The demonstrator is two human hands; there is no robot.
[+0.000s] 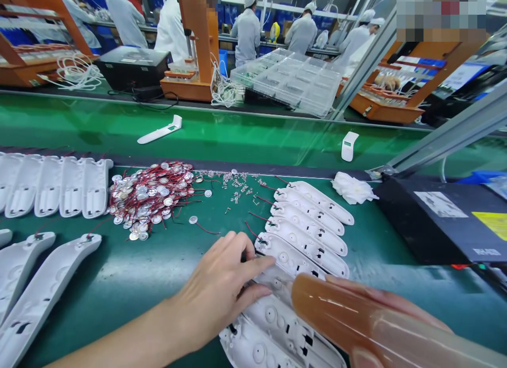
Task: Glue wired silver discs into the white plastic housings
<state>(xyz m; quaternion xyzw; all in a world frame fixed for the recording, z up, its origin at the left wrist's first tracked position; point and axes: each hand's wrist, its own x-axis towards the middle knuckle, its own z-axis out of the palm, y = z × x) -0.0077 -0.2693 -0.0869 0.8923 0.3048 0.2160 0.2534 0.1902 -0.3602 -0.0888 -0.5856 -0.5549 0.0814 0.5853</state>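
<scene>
My left hand [227, 278] has thumb and index finger closed around the near end of a white plastic shell in the middle of a row. My right hand [400, 304] grips a thick, rounded tool [336, 304], brown at the front with a pale translucent body. Its blurred, clear nose reaches the shell beside my left fingertips; the very tip is hidden. Several similar white shells [312, 201] lie slanted behind, red wires sticking out at their left ends. More shells [273, 326] lie in front, partly under the tool.
A heap of silver discs with red wires [154, 194] sits left of centre, near scattered small screws [235, 186]. White shells [71, 186] line the left side. At right are crumpled white tissue [352, 187] and a black box [443, 220]. People in white work beyond the bench.
</scene>
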